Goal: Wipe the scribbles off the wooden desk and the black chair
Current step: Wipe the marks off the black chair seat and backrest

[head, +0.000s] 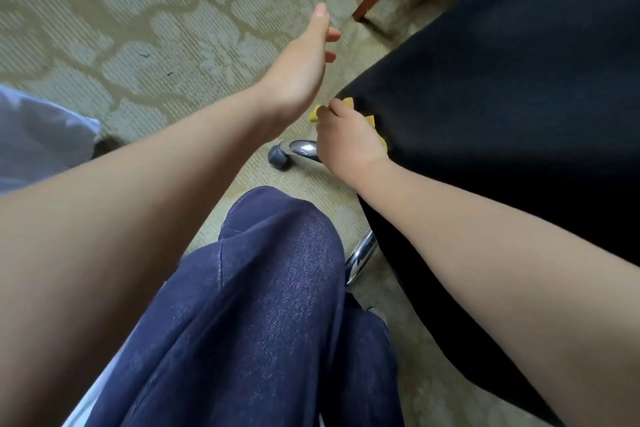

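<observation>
Over the patterned carpet (138, 10), the black chair (502, 97) seat lies to the right, where the nearer right hand (346, 139) has its grip curled round a yellow wiping pad (348, 102) at the seat's left edge, while the left hand (301, 69) hangs open, empty, just beside.

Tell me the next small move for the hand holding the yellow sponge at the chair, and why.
Probably a short rub along the seat edge. The right hand grips the yellow sponge at the near corner of the black chair, seemingly in contact; the left hand hangs open over the carpet, free to steady the seat. No scribble is visible here.
</observation>
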A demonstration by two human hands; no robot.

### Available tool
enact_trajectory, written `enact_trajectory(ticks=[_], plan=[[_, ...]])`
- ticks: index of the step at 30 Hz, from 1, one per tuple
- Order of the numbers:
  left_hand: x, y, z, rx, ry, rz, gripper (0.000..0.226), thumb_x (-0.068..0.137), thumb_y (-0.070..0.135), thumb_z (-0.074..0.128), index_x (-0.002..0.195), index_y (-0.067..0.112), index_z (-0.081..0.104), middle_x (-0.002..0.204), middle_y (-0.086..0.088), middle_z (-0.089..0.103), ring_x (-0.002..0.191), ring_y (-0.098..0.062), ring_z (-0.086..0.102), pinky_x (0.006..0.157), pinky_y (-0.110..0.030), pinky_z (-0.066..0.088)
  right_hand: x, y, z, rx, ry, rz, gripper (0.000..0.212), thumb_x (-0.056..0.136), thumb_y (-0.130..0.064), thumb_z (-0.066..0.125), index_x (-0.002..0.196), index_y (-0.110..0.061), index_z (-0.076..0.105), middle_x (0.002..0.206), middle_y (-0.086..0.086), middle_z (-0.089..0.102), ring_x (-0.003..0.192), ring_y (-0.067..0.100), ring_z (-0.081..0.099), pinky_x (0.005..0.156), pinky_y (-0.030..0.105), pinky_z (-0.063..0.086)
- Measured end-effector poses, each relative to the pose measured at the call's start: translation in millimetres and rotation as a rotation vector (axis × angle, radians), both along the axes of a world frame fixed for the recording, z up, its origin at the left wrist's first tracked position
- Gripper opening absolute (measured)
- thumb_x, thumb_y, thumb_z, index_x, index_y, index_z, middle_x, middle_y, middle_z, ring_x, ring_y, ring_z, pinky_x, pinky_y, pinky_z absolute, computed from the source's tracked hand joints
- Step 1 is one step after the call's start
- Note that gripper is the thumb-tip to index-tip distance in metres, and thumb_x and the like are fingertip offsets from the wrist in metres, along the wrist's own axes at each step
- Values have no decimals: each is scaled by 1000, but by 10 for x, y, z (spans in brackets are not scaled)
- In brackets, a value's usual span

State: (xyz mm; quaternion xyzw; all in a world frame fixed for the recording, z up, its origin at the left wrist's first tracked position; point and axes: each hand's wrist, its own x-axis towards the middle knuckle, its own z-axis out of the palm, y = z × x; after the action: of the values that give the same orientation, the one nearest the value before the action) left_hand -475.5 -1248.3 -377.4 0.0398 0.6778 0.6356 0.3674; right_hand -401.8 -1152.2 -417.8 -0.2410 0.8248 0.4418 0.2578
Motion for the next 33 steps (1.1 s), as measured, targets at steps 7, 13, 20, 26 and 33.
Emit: enact_trajectory(ticks=[7, 13, 20, 26, 33], plan=[[164, -66, 357, 11, 66, -19, 53, 101, 49, 10, 130, 27, 49, 124, 7, 51, 121, -12, 43, 95, -29, 25, 640, 168, 175, -85, -150, -52, 26, 89, -9, 52, 111, -15, 64, 113, -5, 60, 119, 25, 40, 101, 33, 28], [415, -125, 771, 43, 138, -14, 54, 102, 46, 11, 138, 23, 44, 144, 2, 43, 133, -15, 37, 108, -32, 23, 816, 299, 819, -86, 77, -3, 14, 84, -17, 62, 96, -20, 69, 97, -10, 62, 106, 19, 51, 93, 28, 37], [693, -245, 1352, 49, 236, -11, 55, 101, 49, 10, 141, 26, 39, 152, 2, 33, 138, -17, 31, 111, -37, 19, 878, 416, 1814, -34, 456, 71, 17, 92, -16, 54, 105, -17, 65, 106, -6, 60, 109, 20, 50, 96, 30, 40], [877, -422, 1996, 89, 381, 3, 53, 101, 49, 11, 140, 31, 42, 150, 3, 35, 138, -17, 32, 112, -39, 18, 981, 446, 2929, 59, 840, 212, 14, 84, -17, 59, 93, -22, 70, 90, -10, 64, 96, 17, 56, 87, 28, 43], [1233, -543, 2645, 187, 490, -74, 52, 101, 49, 10, 140, 34, 40, 151, 7, 33, 138, -14, 29, 111, -39, 17, 1274, 440, 4025, 14, 1255, 318, 26, 93, -7, 46, 98, -20, 68, 94, -11, 64, 98, 14, 56, 87, 27, 34]])
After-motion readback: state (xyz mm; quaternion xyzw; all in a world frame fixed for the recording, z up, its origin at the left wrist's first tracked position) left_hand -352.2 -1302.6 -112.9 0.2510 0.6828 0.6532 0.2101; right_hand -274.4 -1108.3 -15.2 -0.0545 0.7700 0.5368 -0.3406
